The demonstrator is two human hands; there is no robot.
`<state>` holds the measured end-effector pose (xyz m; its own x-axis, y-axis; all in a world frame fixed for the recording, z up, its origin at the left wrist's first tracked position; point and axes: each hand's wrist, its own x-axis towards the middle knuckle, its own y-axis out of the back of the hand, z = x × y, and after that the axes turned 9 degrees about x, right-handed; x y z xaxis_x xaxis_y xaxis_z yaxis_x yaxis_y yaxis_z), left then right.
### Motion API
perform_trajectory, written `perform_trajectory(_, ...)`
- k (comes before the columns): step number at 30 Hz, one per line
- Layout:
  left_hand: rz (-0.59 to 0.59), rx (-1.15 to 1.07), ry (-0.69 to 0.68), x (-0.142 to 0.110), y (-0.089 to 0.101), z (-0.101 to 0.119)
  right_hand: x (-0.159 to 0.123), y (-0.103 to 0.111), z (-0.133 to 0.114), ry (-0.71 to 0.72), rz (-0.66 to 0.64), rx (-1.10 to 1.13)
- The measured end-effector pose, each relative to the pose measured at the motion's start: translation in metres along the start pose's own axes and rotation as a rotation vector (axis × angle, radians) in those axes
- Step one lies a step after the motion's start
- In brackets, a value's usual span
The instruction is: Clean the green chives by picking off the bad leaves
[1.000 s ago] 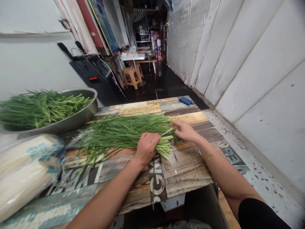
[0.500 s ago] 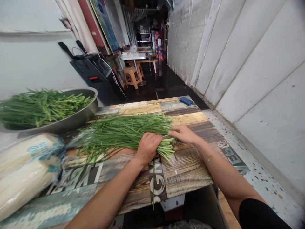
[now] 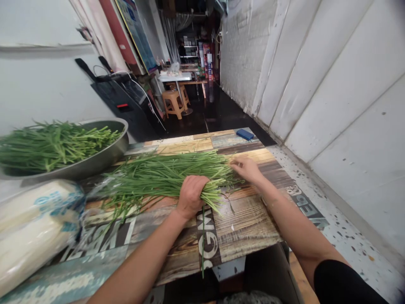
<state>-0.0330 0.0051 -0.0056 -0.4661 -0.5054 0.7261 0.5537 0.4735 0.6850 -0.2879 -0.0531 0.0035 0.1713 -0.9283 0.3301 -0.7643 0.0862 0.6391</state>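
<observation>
A long pile of green stalks (image 3: 158,175) lies across the patterned table (image 3: 249,223). My left hand (image 3: 190,195) is closed round a bunch of the stalks near their cut ends. My right hand (image 3: 246,167) rests at the far right end of the pile, its fingers pinched on a few stalk ends.
A metal basin (image 3: 95,162) heaped with more green stalks sits at the back left. A white plastic-wrapped bundle (image 3: 34,228) lies at the front left. A blue flat object (image 3: 244,134) rests on the table's far edge. A white wall runs along the right.
My right hand has shifted back and up along the stalk ends. My left hand keeps its hold on the bunch, nearly still.
</observation>
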Motion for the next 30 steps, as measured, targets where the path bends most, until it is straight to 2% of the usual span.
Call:
perform_trajectory(3,0.076,-0.008,0.072,-0.003,0.000,-0.001,-0.002,-0.009,0.000,0.049,-0.057,-0.158)
perform_trajectory(7,0.093,0.013,0.078,-0.003,0.001,0.000,-0.003,-0.005,-0.001,0.129,-0.029,-0.164)
perform_trajectory(9,0.051,0.011,0.061,-0.002,0.002,0.002,-0.003,0.000,-0.005,0.193,0.003,-0.102)
perform_trajectory(12,0.000,0.003,0.022,0.000,0.003,0.005,-0.004,0.006,-0.018,0.240,-0.016,0.100)
perform_trajectory(15,0.031,0.015,0.019,0.000,0.003,0.006,-0.008,0.007,-0.035,0.283,-0.098,0.334)
perform_trajectory(18,0.034,0.017,0.019,-0.001,0.001,0.004,-0.012,0.006,-0.048,0.303,-0.209,0.406)
perform_trajectory(21,-0.004,0.014,0.018,-0.003,0.000,0.003,-0.015,0.006,-0.054,0.297,-0.250,0.376)
perform_trajectory(24,-0.013,0.019,0.018,-0.003,-0.001,0.002,-0.016,0.005,-0.054,0.315,-0.224,0.274)
perform_trajectory(26,-0.012,0.016,0.002,-0.002,0.000,0.002,-0.016,0.004,-0.053,0.388,-0.228,0.185)
perform_trajectory(30,-0.051,0.022,-0.024,0.000,0.001,0.004,-0.019,-0.001,-0.052,0.514,-0.319,0.042)
